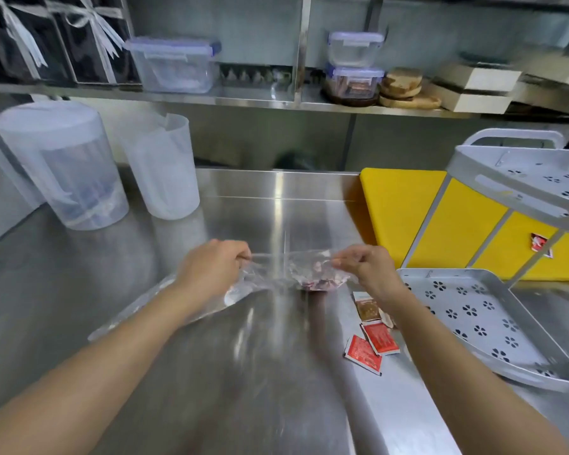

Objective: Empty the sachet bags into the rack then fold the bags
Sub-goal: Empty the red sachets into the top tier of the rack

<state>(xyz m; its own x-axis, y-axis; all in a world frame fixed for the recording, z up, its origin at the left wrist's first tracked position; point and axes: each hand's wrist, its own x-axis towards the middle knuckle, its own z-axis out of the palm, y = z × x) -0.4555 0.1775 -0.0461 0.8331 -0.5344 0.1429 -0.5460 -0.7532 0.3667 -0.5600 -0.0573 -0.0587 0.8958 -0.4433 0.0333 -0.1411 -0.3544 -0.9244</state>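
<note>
A clear plastic sachet bag (286, 270) lies on the steel counter at the centre, with a few reddish sachets bunched at its right end. My left hand (211, 267) pinches its upper left edge and my right hand (365, 267) pinches its upper right edge, stretching the top edge between them. Two red sachets (372, 346) and a brown sachet (367, 308) lie loose on the counter beside my right forearm. The grey two-tier rack (473, 310) stands at the right; its perforated lower tray looks bare. One red sachet (539, 244) lies behind the rack leg.
A yellow cutting board (408, 211) lies under and behind the rack. Two translucent jugs (63, 165) stand at the back left. A steel shelf (243, 98) above the counter holds lidded plastic boxes and wooden pieces.
</note>
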